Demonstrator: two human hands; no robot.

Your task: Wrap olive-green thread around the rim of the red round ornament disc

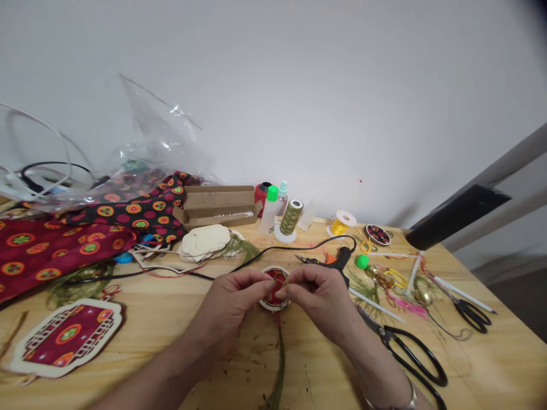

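Observation:
Above a small round ornament [276, 304] with a red centre and pale rim, my left hand [241, 293] pinches a thin cord [280, 279] between thumb and fingertips. My right hand [318, 293] also pinches the cord, a short way to the right. Both hands partly cover the ornament, which lies on the wooden table [337, 381]. From its lower edge a green tassel [280, 364] trails toward me. The cord's ends are too small to follow. Black-handled scissors [410, 353] lie beside my right forearm.
At left are patterned cloth [64, 250] and a larger fabric-faced ornament [70, 336]. Behind stand a cardboard box [220, 206], a green thread spool [291, 217] and a yellow thread spool [339, 225]. A black glue gun [339, 265] lies behind my right hand, its cable crossing the table.

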